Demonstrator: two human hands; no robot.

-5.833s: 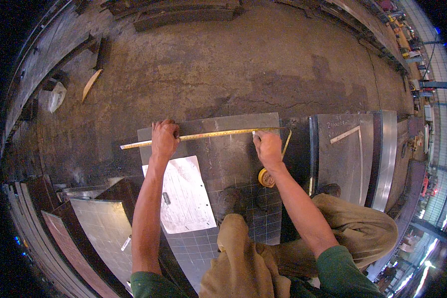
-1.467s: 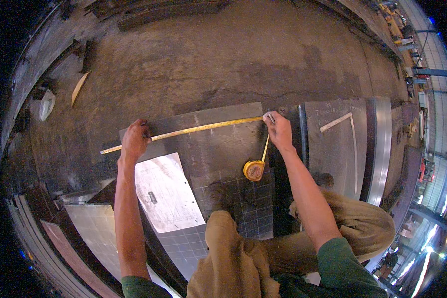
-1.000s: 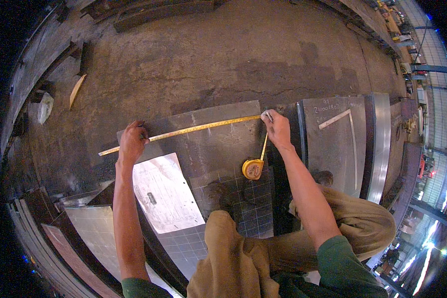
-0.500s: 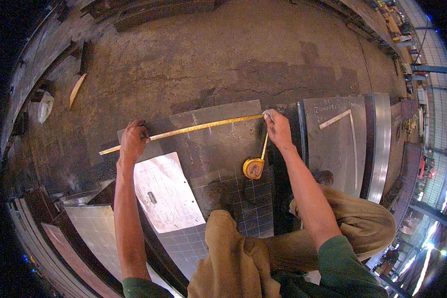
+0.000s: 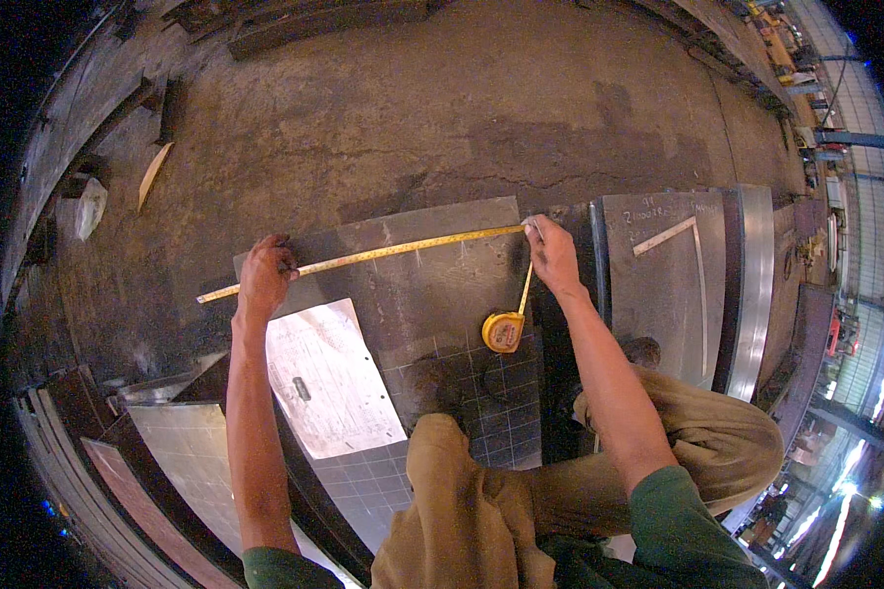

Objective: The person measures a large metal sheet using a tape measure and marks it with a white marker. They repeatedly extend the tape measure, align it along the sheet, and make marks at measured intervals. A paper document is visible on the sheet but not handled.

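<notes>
A tape measure's yellow blade [image 5: 413, 247] stretches across a dark steel plate [image 5: 452, 214], its free end poking out left of my left hand. My left hand [image 5: 265, 278] is closed on the blade near the plate's left edge; its fingertips are dark. At the plate's right end my right hand [image 5: 552, 253] pinches the blade where it bends sharply back toward me. From that bend the blade runs down to the yellow tape case [image 5: 503, 332]. A scratched white sheet [image 5: 334, 383] with small holes lies between my left forearm and my knee, partly over grid-scored metal [image 5: 506, 412].
A carpenter's-type metal square [image 5: 699, 285] rests on another plate [image 5: 648, 294] with chalk marks, to the right. Stacked steel beams [image 5: 118, 461] lie at the lower left. A wood sliver [image 5: 153, 175] and a crumpled plastic bag [image 5: 90, 208] sit on the stained concrete floor [image 5: 383, 108].
The fingers of my left hand have shifted slightly on the blade. My right hand, the tape case and the white sheet look the same apart from a slight shift of the view.
</notes>
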